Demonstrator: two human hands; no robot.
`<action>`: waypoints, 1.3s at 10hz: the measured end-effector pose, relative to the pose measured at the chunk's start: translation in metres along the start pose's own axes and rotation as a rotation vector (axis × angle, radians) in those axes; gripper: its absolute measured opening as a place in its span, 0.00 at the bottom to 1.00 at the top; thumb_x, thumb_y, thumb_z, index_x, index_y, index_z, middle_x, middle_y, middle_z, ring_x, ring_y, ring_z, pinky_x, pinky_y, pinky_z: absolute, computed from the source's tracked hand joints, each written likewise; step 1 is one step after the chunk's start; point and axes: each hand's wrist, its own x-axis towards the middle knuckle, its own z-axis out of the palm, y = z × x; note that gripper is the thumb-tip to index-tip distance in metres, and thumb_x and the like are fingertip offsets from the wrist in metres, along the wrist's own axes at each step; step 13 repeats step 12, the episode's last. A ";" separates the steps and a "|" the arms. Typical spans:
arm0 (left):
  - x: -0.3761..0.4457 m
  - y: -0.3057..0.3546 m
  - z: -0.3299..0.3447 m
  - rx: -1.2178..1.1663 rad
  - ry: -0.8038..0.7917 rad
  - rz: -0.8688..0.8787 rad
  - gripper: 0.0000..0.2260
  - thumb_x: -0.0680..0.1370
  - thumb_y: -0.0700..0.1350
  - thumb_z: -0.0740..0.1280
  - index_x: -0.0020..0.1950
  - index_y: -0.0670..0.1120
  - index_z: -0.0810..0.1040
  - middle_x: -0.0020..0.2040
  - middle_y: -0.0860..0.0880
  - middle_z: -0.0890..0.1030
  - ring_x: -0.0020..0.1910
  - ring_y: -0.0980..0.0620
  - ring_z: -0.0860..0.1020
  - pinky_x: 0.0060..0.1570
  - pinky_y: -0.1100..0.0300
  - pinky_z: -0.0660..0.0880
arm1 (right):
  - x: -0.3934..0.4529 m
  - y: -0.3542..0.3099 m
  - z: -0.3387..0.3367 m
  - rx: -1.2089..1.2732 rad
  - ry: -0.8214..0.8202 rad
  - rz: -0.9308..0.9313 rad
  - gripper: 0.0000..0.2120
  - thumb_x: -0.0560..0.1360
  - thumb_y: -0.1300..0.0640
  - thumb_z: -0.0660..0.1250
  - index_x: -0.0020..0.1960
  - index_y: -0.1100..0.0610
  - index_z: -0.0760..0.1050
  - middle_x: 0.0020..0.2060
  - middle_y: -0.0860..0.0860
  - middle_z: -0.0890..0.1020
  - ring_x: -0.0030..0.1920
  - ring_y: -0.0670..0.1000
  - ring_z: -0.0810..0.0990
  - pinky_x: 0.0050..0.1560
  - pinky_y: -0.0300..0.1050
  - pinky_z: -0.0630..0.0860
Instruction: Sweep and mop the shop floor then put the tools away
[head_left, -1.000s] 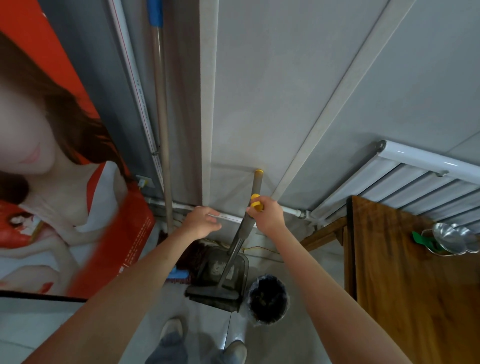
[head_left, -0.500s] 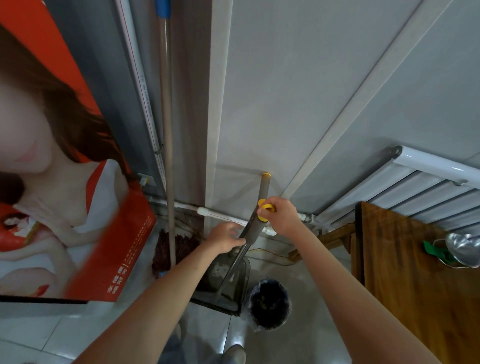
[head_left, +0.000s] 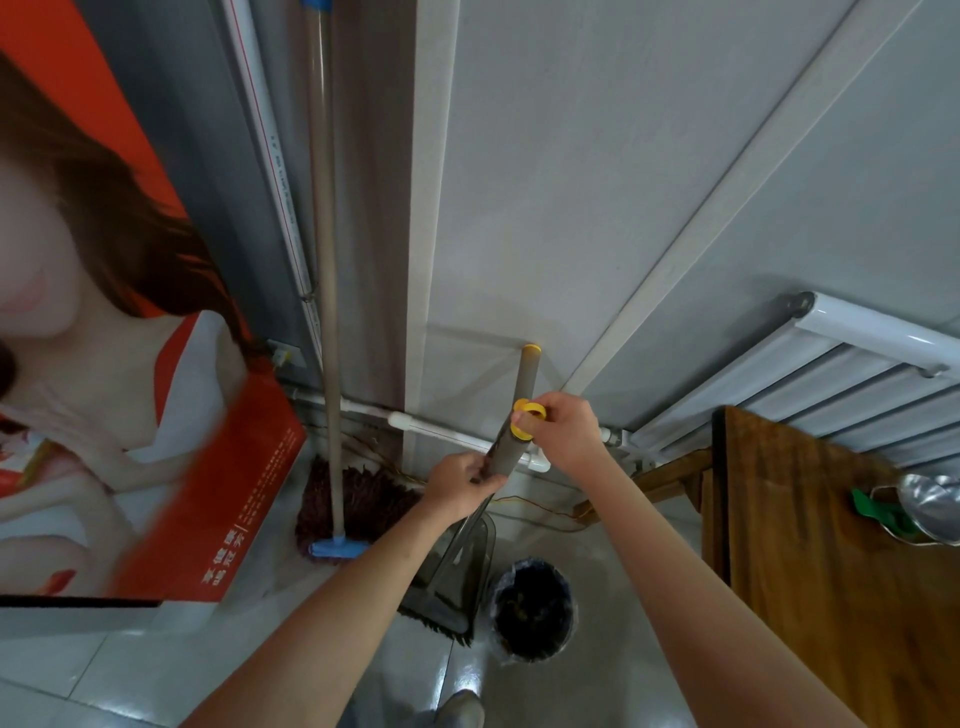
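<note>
In the corner by the wall, head view: left hand (head_left: 464, 486) wrapped round the grey handle (head_left: 514, 421); right hand (head_left: 563, 431) just above it, pinching the yellow clip (head_left: 527, 418). Handle's long axis runs up from the hands to the wall, down to the dustpan (head_left: 457, 566) below. Mop (head_left: 332, 415) leans left of the left hand. Bin (head_left: 532, 605) below the right. Putting-away stage, likely.

We see glossy floor tiles (head_left: 597, 691) that mirror the light, a grained wooden worktop (head_left: 841, 545), a shiny metal bowl (head_left: 935, 506), a smooth white enamelled radiator (head_left: 857, 364), a stringy cloth mop head (head_left: 363, 493) and a translucent smoky plastic dustpan (head_left: 457, 566).
</note>
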 end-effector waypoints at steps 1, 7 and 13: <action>-0.002 -0.006 0.002 0.032 0.001 0.000 0.12 0.74 0.49 0.71 0.55 0.46 0.80 0.50 0.52 0.82 0.50 0.57 0.78 0.48 0.66 0.68 | -0.002 0.001 0.001 0.000 -0.006 -0.005 0.09 0.73 0.55 0.72 0.40 0.61 0.78 0.29 0.50 0.73 0.29 0.46 0.70 0.30 0.36 0.66; 0.002 -0.010 0.013 0.010 0.022 -0.074 0.17 0.73 0.50 0.72 0.58 0.45 0.76 0.53 0.51 0.80 0.49 0.57 0.74 0.48 0.65 0.67 | 0.000 0.003 0.003 0.106 0.007 0.091 0.19 0.68 0.54 0.77 0.54 0.55 0.73 0.36 0.47 0.77 0.33 0.45 0.76 0.30 0.37 0.71; 0.001 -0.009 -0.004 -0.028 0.003 -0.109 0.23 0.72 0.51 0.73 0.65 0.48 0.73 0.58 0.47 0.79 0.56 0.50 0.77 0.51 0.61 0.72 | -0.006 0.007 -0.007 0.096 -0.070 0.124 0.27 0.66 0.56 0.79 0.61 0.52 0.73 0.45 0.47 0.79 0.48 0.49 0.79 0.39 0.40 0.74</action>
